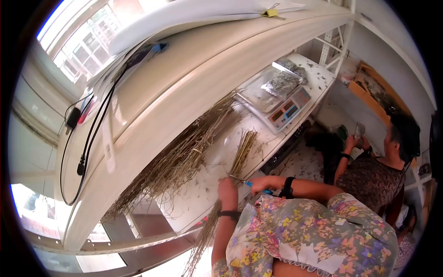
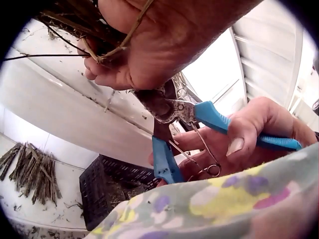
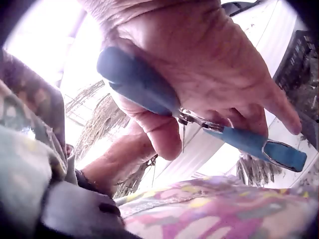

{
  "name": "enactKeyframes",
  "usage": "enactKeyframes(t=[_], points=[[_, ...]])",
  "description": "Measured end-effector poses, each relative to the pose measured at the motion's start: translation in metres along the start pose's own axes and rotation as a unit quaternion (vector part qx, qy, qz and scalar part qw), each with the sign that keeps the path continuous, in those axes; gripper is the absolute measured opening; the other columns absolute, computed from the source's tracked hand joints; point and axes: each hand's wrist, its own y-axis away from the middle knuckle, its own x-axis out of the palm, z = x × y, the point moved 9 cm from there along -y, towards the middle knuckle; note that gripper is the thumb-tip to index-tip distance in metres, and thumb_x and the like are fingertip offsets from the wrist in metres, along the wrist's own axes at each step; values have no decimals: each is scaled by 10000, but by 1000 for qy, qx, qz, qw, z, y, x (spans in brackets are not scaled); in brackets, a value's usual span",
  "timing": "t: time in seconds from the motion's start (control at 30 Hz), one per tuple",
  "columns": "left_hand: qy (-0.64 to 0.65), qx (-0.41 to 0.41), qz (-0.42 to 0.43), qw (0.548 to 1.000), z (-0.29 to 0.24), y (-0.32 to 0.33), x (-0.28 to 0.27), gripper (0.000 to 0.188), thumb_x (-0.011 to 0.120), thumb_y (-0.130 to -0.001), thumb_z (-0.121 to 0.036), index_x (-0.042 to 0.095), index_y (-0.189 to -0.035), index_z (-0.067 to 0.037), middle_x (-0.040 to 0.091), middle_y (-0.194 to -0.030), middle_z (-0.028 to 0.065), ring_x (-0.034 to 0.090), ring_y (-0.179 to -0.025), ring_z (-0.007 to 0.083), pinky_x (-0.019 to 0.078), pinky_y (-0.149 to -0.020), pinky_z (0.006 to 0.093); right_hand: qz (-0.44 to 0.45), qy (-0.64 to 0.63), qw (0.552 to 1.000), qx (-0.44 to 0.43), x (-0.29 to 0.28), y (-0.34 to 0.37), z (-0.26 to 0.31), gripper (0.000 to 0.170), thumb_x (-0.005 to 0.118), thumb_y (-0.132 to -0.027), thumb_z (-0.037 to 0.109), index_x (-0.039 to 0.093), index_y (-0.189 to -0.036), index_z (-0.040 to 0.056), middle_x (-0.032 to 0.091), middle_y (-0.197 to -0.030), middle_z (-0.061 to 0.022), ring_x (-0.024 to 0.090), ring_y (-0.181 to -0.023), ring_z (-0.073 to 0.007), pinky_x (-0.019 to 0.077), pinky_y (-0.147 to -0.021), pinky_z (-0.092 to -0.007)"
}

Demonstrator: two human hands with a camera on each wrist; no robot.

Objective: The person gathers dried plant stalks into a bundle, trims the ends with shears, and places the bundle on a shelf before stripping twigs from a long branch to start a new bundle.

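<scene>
My left hand [image 1: 228, 193] grips a bundle of thin dry stems [image 1: 210, 226], whose lower ends trail below the wrist. In the left wrist view the fingers of that left hand [image 2: 149, 45] curl round the stems. Blue-handled pruning shears [image 2: 182, 112] lie against the stems just beside it. My right hand [image 3: 199, 64] holds the shears [image 3: 249, 144], thumb on one handle and fingers along the other; the handles are spread apart. A pile of short cut stems [image 1: 243, 150] lies on the white table just beyond the hands.
A large heap of dry stems [image 1: 170, 159] lies to the left. A scale [image 1: 277, 104] bearing a filled clear bag [image 1: 282, 84] stands farther back. A black crate [image 2: 99, 186] is below the table edge. Another person [image 1: 376, 171] sits at the right. A shelf [image 1: 184, 69] overhangs the table.
</scene>
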Motion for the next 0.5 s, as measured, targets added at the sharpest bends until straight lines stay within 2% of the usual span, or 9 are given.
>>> enactKeyframes(t=[0.1, 0.2, 0.3, 0.4, 0.5], points=[[-14, 17, -62, 998, -4, 1, -7, 83, 560, -735, -42, 607, -792, -7, 576, -882, 201, 613, -760, 354, 514, -646, 422, 15, -48, 999, -12, 1, 1, 1, 270, 646, -638, 216, 551, -767, -2, 538, -702, -125, 421, -561, -240, 349, -495, -418], [-12, 23, -62, 998, -6, -1, -11, 77, 558, -732, -46, 600, -784, -11, 571, -876, 197, 607, -755, 360, 507, -639, 431, -19, -63, 996, -61, -9, 12, 16, 281, 638, -643, 212, 545, -812, 8, 544, -748, -122, 439, -588, -234, 343, -496, -423], [-12, 32, -82, 996, -6, -2, -9, 74, 557, -726, -46, 593, -780, -10, 567, -872, 197, 603, -745, 365, 503, -629, 439, 23, -44, 999, 8, -9, 12, 12, 376, 668, -666, 205, 561, -943, -27, 607, -928, -173, 562, -840, -286, 429, -711, -409], [-22, 21, -74, 997, -8, -4, -8, 79, 551, -730, -46, 592, -786, -9, 568, -862, 197, 604, -738, 362, 504, -625, 438, 9, -80, 997, -12, -8, -4, -1, 351, 670, -661, 202, 578, -911, -27, 619, -897, -168, 572, -803, -279, 436, -687, -398], [-2, 40, -85, 996, -10, -5, -7, 77, 551, -734, -50, 591, -785, -7, 570, -861, 193, 608, -734, 358, 506, -620, 439, 38, -26, 999, -22, -2, -20, -10, 318, 637, -663, 231, 586, -901, 27, 568, -811, -134, 491, -624, -244, 394, -512, -421]])
